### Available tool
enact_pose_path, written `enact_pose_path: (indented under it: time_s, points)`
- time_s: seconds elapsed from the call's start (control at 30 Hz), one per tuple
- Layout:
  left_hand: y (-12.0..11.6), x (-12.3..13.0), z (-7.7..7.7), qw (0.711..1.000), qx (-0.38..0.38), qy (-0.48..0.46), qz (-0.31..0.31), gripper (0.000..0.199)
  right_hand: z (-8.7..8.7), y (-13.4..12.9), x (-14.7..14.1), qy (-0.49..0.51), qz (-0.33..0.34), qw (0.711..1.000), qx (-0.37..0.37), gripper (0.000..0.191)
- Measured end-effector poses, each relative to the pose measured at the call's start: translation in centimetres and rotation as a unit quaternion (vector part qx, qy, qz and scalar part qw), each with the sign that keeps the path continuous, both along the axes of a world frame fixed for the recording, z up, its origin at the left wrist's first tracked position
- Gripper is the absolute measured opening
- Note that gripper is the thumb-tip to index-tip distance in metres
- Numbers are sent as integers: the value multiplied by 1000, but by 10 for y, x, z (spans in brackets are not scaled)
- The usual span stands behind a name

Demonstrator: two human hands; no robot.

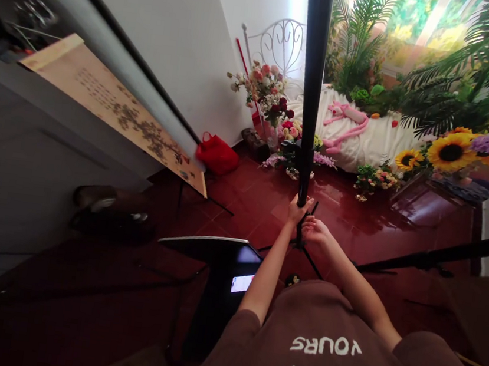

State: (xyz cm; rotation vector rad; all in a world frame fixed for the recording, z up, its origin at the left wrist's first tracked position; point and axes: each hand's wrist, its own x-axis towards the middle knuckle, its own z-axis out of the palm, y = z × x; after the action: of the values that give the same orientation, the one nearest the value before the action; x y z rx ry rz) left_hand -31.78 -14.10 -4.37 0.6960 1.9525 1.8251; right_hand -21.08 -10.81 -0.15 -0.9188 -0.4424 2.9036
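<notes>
A black upright pole (310, 84) rises in front of me from a stand with thin legs (312, 262) spread low on the floor. My left hand (298, 210) is wrapped round the pole's lower part. Just below and to the right, my right hand (315, 230) has its fingers curled together at a small knob (308, 215) on the stand; the fingertips partly hide it, and whether they grip it is hard to make out.
A dark chair or case (217, 257) with a lit phone (241, 283) is at my left. A hanging scroll (120, 108) and red bag (217, 154) are farther left. Flowers (374, 178) and a white-draped bed (374, 142) lie ahead. Another black pole (445, 254) slants at the right.
</notes>
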Motion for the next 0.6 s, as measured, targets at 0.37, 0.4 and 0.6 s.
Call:
enact_pose_path:
  time_s: [0.37,0.4,0.6]
  points:
    - [-47,78,-81,993,-46,-83,70,54,4,39,111,-182,-151,960,151,12]
    - [-46,87,-87,990,-72,-109,61,55,2,46,126,-201,-181,952,146,13]
    - [-20,133,-93,983,-102,-125,-91,45,-15,74,220,-228,-350,895,154,8]
